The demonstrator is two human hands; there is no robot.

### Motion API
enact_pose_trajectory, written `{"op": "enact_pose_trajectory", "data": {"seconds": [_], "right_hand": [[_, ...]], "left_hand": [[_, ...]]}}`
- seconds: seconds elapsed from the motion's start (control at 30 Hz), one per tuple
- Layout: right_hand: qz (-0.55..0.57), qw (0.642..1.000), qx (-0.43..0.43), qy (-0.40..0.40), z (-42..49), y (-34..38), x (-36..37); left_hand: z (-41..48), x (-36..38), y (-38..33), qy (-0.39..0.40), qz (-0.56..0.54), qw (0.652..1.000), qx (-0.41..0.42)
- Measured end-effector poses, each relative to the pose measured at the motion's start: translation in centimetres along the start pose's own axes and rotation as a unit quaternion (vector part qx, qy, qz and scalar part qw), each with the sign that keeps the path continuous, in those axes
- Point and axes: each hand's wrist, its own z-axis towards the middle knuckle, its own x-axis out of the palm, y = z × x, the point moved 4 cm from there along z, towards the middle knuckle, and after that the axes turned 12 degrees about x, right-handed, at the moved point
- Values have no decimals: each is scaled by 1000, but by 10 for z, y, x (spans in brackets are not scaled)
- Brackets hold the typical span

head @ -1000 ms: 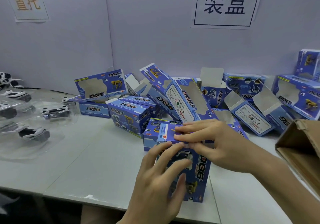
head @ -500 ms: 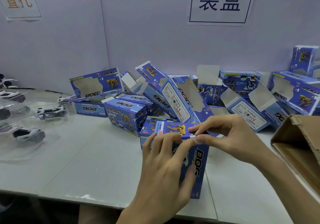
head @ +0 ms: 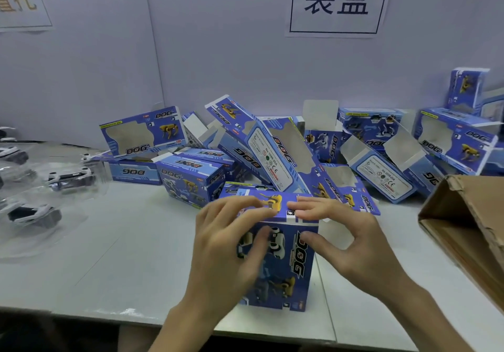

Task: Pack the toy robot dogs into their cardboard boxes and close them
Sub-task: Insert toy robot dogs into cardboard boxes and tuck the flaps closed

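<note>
**Upright box (head: 289, 270) at the lid stage: where the closing could slip**

Across the lower frame runs the grey table (head: 109, 256). A pile of open boxes (head: 281, 150) crowds its middle and right, just behind the work. A push away from the person would likely drive the upright box into that pile and set loose cartons sliding. At the right edge a brown carton (head: 469, 229) gapes near the right forearm, and a wide swing of that arm could knock it. At the left, clear trays (head: 32, 215) carry toy dogs (head: 69, 176), well apart from the hands.

The upright box stands on end at lower centre, close to the table's near edge. A hard, off-centre press might tip it or skid it toward the person. The left hand (head: 226, 253) and right hand (head: 354, 242) both clasp its top. Their fingers lie over the top flap (head: 275, 204) and their thumbs sit on the printed front.

Whether the flap's tongue is tucked in cannot be told, because fingers cover the seam. If it rides outside the front wall, more pressing would probably crease the card or leave the lid sprung.
</note>
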Motion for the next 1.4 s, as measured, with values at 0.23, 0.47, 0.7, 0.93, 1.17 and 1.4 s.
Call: {"op": "enact_pose_trajectory", "data": {"seconds": [0.23,0.47,0.7,0.93,1.17,1.4], "right_hand": [[20,1000,12,-5,0,-5,3],[45,999,3,-16,-1,-7,6],[66,997,8,-38,-3,-9,11],[122,987,22,-102,-10,-12,26],[147,971,24,-188,-14,-9,45],[145,973,42,-175,-19,-6,44]], "left_hand": [[-1,0,18,-7,-103,994,-36],[-4,-4,30,-25,-177,981,-76],[-6,5,38,-47,-236,964,-111],[-10,9,37,-69,-254,954,-141],[-12,12,39,-79,-292,937,-177],[-16,17,61,30,-330,909,-251]]}}
